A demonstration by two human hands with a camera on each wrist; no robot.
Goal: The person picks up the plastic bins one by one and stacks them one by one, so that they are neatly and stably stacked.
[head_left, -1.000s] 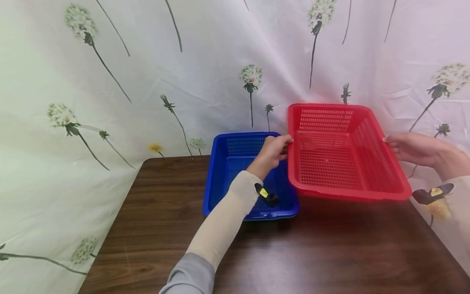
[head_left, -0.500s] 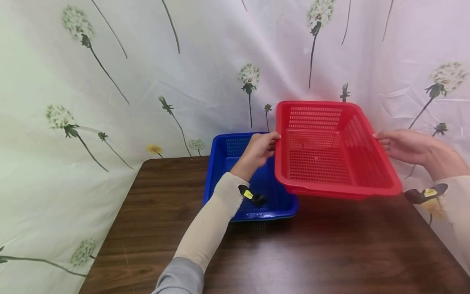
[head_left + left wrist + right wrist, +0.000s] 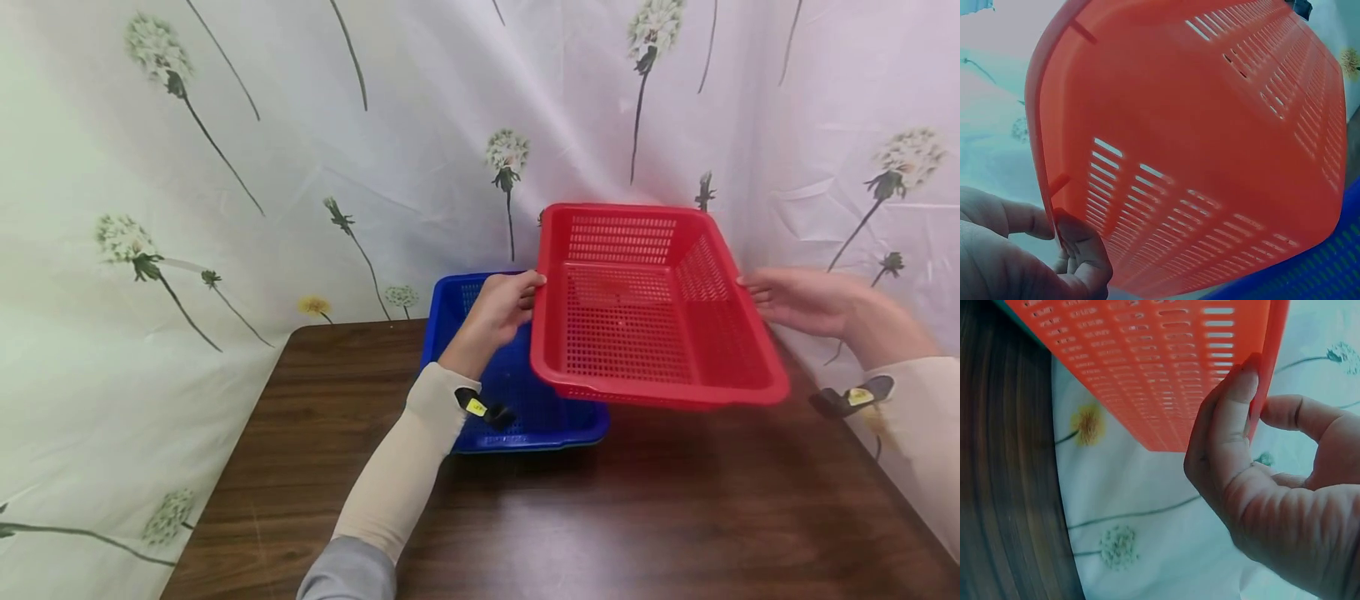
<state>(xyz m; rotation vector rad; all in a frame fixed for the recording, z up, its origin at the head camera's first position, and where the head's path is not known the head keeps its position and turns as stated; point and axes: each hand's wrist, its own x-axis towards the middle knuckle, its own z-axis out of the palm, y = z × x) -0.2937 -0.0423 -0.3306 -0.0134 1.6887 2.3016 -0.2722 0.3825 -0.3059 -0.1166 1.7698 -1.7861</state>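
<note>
A red rectangular plastic basket [image 3: 630, 333] with slotted walls and floor is held up above the table, tipped a little to one side. My left hand [image 3: 498, 310] pinches its left rim between thumb and fingers, and my right hand [image 3: 802, 300] pinches the right rim. Both wrist views show the fingers curled under the rim against the outer wall. Beneath and to the left, a blue basket [image 3: 517, 439] of similar shape sits on the table, partly covered by my left arm and the red basket. A thin greenish edge shows under the blue rim.
The dark wood table [image 3: 315, 467] spreads out in front and to both sides. Behind it hangs a white curtain [image 3: 420, 150] printed with dandelions, close to the table's back edge. A black strap device [image 3: 487, 408] sits on my left wrist.
Both hands have carried the red basket leftward, so that it now overlaps more of the blue basket in the head view. The blue basket has stayed put.
</note>
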